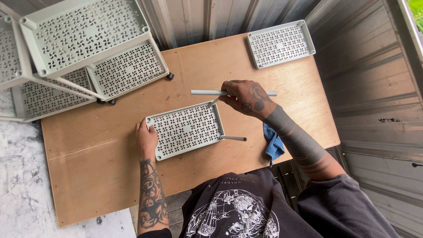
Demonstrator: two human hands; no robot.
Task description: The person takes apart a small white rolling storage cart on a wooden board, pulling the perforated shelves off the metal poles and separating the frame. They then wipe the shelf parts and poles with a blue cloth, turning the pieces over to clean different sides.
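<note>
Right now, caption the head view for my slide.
Left hand steadies a perforated tray on the table; right hand holds a grey tube.

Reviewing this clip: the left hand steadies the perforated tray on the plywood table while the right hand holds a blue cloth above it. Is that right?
Not quite. The right hand holds a grey tube, not a blue cloth; the blue cloth lies at the table's near edge. The head view shows this. The left hand does steady the perforated tray on the plywood table.
</note>
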